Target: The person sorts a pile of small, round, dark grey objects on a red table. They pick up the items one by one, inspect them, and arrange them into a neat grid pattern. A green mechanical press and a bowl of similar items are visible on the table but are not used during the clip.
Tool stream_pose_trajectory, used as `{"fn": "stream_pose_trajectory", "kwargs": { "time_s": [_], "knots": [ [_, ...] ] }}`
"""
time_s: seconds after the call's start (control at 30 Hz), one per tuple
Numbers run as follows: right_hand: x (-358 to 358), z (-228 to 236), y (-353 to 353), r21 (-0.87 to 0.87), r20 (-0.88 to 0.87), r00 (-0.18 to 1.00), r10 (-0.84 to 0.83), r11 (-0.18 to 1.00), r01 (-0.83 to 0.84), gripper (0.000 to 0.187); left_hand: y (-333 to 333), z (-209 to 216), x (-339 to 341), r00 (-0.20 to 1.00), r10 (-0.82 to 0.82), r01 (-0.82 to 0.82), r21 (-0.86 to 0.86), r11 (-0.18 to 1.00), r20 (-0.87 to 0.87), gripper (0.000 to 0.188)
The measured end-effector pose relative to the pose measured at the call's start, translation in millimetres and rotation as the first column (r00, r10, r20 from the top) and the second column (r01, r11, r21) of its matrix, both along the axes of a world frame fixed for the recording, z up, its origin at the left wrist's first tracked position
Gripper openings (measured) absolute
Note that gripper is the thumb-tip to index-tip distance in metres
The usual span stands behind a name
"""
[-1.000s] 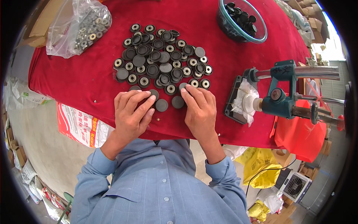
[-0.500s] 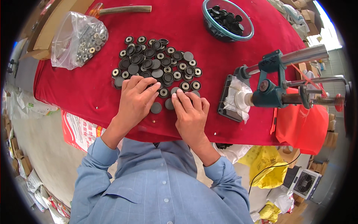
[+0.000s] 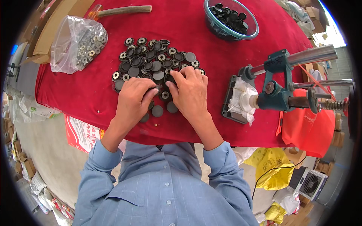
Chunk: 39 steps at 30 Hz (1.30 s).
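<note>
Nearest the camera, a person in a blue buttoned shirt (image 3: pixel 166 196) is facing a table draped in a red cloth (image 3: pixel 90 101), with both forearms reaching over its near edge. The left hand (image 3: pixel 132 98) is sitting at the near side of a pile of round black caps (image 3: pixel 157 111), its fingers curling and its thumb and forefinger nearly meeting beside a small dark piece; whether they are gripping it, one cannot tell. The right hand (image 3: pixel 189 90) is resting palm down just beside it, thumb and forefinger parting around a black cap at the pile's edge (the fingers are covering part of the pile, so a firm hold cannot be told either).

A few plain caps are lying loose between the wrists, nearer the person than the rest. Beyond the fingertips the pile is spreading over the cloth, some caps showing flat faces, others showing hollow insides, and many holding metal bearings (image 3: pixel 164 95) at their centres.

To the right, well apart from the hands, a teal hand press (image 3: pixel 277 94) is standing on the table, white wrapping (image 3: pixel 239 98) covering part of its base. Farther off to the left, a clear plastic bag (image 3: pixel 62 49) is holding more bearings. At the far side, a clear bowl (image 3: pixel 217 28) is containing more black caps, and a wooden-handled tool (image 3: pixel 124 10) is lying near a cardboard box (image 3: pixel 56 26).
</note>
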State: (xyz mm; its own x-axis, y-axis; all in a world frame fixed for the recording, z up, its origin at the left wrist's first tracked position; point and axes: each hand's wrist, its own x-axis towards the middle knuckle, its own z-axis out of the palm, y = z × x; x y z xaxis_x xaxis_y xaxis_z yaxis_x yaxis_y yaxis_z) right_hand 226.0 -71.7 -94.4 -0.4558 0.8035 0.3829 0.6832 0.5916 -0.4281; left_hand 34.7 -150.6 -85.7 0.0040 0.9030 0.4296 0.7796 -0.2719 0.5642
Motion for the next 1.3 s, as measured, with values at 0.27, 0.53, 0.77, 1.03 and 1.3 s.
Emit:
{"fn": "stream_pose_trajectory", "kwargs": {
  "time_s": [0.27,0.53,0.77,1.03,1.3],
  "knots": [
    [26.9,15.4,10.9,-0.405,-0.46,0.872,-0.165,0.913,-0.04,0.025,4.2,-6.2,16.1,0.998,-0.05,0.051,0.005,0.999,-0.041,0.021],
    [67.9,11.1,-1.8,-0.362,-0.478,0.849,-0.226,0.931,0.044,0.023,6.2,-13.0,19.1,0.997,0.015,-0.009,0.079,0.997,-0.077,0.023],
    [57.0,9.9,-6.2,-0.099,-0.347,0.934,-0.083,0.994,0.051,0.024,-33.6,1.3,28.3,0.943,-0.103,0.095,-0.038,0.995,-0.315,0.047],
    [49.6,-3.0,-2.8,0.13,-0.302,0.953,-0.001,0.991,0.042,0.021,-47.1,-7.8,30.1,0.929,-0.053,0.012,-0.113,0.994,-0.367,0.052],
    [45.4,-14.3,-5.0,0.098,-0.24,0.97,0.043,0.995,-0.02,0.023,-48.8,-11.7,33.4,0.919,-0.042,0.003,-0.1,0.995,-0.391,0.051]
  ]
}}
